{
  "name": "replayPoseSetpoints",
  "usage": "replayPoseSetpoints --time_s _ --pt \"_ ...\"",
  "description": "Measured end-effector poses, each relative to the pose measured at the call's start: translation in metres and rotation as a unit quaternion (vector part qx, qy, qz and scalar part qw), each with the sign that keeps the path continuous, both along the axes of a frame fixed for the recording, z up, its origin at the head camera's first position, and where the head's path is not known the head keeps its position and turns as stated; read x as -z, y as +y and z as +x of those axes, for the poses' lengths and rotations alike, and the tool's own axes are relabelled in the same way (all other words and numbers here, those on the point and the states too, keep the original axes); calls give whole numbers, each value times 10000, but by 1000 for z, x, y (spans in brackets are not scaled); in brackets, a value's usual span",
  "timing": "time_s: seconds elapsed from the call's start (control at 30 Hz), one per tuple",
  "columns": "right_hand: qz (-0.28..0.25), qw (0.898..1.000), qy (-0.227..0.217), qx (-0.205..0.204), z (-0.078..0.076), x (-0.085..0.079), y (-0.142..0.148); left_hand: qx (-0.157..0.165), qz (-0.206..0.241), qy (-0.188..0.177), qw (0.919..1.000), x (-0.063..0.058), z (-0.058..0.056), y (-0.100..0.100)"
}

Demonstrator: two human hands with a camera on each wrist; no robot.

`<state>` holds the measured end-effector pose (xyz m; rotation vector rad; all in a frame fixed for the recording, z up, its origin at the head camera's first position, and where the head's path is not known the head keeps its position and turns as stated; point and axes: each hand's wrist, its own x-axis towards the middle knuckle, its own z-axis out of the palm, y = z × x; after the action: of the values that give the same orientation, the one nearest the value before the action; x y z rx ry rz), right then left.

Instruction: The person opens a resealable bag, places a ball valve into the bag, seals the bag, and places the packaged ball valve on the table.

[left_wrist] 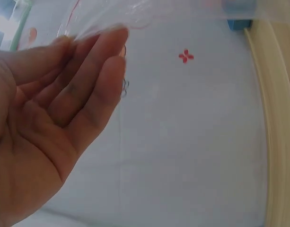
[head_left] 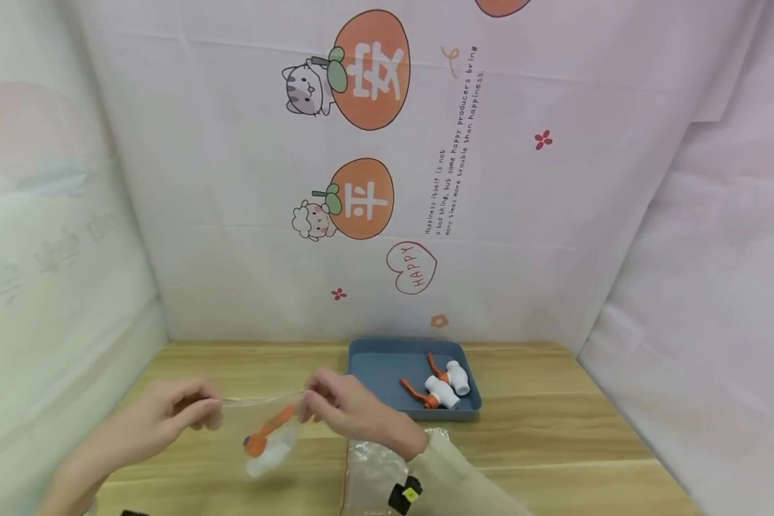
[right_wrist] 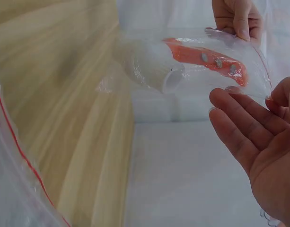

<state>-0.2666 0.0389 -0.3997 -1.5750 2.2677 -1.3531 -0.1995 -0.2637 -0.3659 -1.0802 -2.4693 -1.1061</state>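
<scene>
The left hand reaches in from the near left, its forearm slanting toward the far side and the right. Its thumb and index finger pinch one top corner of a clear plastic zip bag with a red line along its mouth, while the remaining fingers curve loosely. The right hand comes from the near right, its forearm in a pale sleeve, and pinches the opposite corner between thumb and index finger; its other fingers are extended and slightly bent. The bag's mouth is stretched between the two hands, its body hanging below them.

Inside the bag, below and between the hands, is a white plastic ball valve with an orange lever handle. It lies tilted, the lever rising toward the right hand.

To the right and farther away, a blue rectangular plastic tray holds two similar valves side by side. Clear plastic bags lie on the wood-grain table near the right forearm.
</scene>
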Motion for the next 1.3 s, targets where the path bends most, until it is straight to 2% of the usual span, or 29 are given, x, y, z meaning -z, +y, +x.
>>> replayPoseSetpoints --time_s 0.23,0.4,0.5,0.6,0.67,0.7,0.8,0.83,0.9,0.97,1.03,1.13,1.23,1.3 --pt "403 9945 -845 -477 11 8 -43 490 -509 -792 9944 7 6 -56" --pt "685 9913 -916 -650 22 13 -66 791 -695 -1288 9861 14 12 -84" --pt "774 9912 -807 -705 27 15 -74 1084 -631 -1908 9736 16 14 -94" --pt "688 9920 -724 -772 29 18 -78 1322 -441 -2607 9553 18 15 -99" --pt "615 9919 -779 -788 30 20 -79 1233 -380 -2998 9452 18 15 -101" --pt "620 9924 -755 -754 30 21 -80 1135 -422 -3049 9446 19 14 -102" --pt "834 9943 -283 -600 32 23 -81 770 -497 -3415 9354 22 9 -102" --pt "903 9944 -117 -546 33 24 -81 651 -553 -3462 9343 24 7 -101" --pt "1025 9935 71 -483 32 27 -82 457 -696 -3391 9370 27 4 -101" --pt "1009 9929 -307 -545 30 28 -82 384 -798 -3182 9439 30 -1 -100" --pt "940 9898 -910 -556 25 29 -82 246 -958 -2894 9521 32 -6 -98" --pt "815 9806 -1709 -511 15 31 -80 72 -1062 -2755 9554 31 -14 -92" --pt "889 9804 -1752 -163 5 34 -80 -103 -1141 -2879 9508 29 -21 -87" --pt "1013 9831 -1520 140 0 38 -82 -130 -1184 -2793 9528 31 -25 -86"
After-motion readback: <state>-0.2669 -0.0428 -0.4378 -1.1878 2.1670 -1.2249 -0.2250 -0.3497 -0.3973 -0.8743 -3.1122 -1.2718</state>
